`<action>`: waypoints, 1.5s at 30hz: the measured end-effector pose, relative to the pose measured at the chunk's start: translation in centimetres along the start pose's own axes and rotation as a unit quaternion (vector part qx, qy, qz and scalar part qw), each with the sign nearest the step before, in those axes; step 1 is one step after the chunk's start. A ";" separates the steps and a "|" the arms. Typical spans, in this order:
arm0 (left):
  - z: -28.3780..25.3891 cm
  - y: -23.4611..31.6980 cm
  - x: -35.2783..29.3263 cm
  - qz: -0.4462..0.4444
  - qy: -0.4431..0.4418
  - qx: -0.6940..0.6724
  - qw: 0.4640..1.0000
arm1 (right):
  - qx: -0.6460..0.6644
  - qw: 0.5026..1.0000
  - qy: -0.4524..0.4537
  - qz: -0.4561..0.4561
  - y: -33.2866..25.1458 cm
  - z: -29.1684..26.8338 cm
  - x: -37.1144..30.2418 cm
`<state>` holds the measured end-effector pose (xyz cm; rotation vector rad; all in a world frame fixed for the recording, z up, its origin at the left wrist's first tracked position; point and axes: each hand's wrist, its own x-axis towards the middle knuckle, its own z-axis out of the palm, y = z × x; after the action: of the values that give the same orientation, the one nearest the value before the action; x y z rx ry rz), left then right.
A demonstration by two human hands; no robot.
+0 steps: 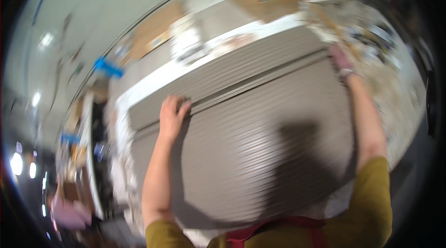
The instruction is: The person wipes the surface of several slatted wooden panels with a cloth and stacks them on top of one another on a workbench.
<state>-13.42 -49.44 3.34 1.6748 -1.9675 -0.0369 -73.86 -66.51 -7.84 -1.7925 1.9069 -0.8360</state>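
Observation:
A broad grey-brown ribbed sheet [223,155] lies in front of me, its ribs running across. Beyond a dark lengthwise ledge [260,78] is a narrower ribbed strip [218,66] of the same colour. At the left part of this ledge, my left hand [174,115] is bare, its fingers curled over the edge with the thumb beside them. My right hand [342,59] wears a pinkish glove and reaches to the right end of the ledge. Motion blur hides its fingers. My shadow falls on the right half of the sheet.
White padding [153,85] borders the sheet on its far and left sides. Behind it are cardboard [160,29], a white bundle [186,39] and an open box [274,6] with crumpled silvery wrapping. Shelving [90,141] stands left; a person in pink [69,213] is at lower left.

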 end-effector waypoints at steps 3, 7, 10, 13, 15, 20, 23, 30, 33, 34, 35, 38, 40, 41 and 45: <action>-6.0 -11.5 -3.1 -0.192 0.188 -0.016 0.963 | -0.135 0.982 0.051 -0.119 8.0 -2.4 2.1; -15.1 -24.6 -17.3 -0.414 0.142 0.068 0.897 | 0.100 0.995 -0.011 -0.028 4.4 0.7 3.1; -12.7 -21.9 -15.9 -0.554 0.033 -0.238 0.797 | 0.104 0.993 -0.020 0.043 7.2 -1.1 4.2; -10.9 -20.9 -13.6 -0.423 0.010 -0.149 0.894 | 0.108 0.992 -0.008 0.064 9.1 -1.4 5.3; -10.9 -20.7 -13.2 -0.470 0.021 -0.174 0.865 | 0.123 0.987 -0.044 0.088 8.4 -0.9 5.3; -10.1 -21.4 -12.5 -0.437 0.020 -0.082 0.896 | 0.057 0.995 -0.045 0.066 9.8 -1.2 7.2; -10.1 -22.7 -13.2 -0.443 -0.002 0.002 0.896 | 0.063 0.993 -0.068 0.070 9.6 -0.4 7.5; -11.0 -21.6 -12.0 -0.452 -0.084 0.090 0.884 | 0.068 0.994 -0.059 0.059 8.7 -0.8 6.4; -10.3 -23.8 -12.0 -0.447 -0.114 0.079 0.884 | -0.008 0.998 -0.051 0.033 10.1 -0.9 7.4; -10.2 -24.3 -12.1 -0.443 -0.122 0.075 0.885 | -0.048 0.997 -0.056 0.026 10.6 -1.3 7.9; -10.4 -24.2 -12.1 -0.445 -0.094 0.044 0.890 | -0.126 0.990 -0.065 0.022 10.3 -1.2 8.2; -11.0 -24.1 -12.1 -0.443 -0.027 -0.041 0.895 | -0.236 0.971 -0.051 0.004 10.0 -2.4 9.4; -9.2 -25.1 -11.7 -0.431 -0.009 -0.108 0.896 | -0.160 0.987 0.021 -0.013 11.7 -6.5 11.1; -8.3 -24.9 -11.2 -0.425 0.002 -0.115 0.898 | -0.123 0.991 0.054 -0.023 11.9 -8.2 11.5; -9.3 -24.4 -10.6 -0.431 0.050 -0.159 0.887 | -0.099 0.995 -0.028 -0.005 6.4 -3.5 10.4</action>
<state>13.38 -42.10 -1.70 2.1124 -0.9343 -0.5532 -82.00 -76.19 -8.24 -1.9189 2.0074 -0.6107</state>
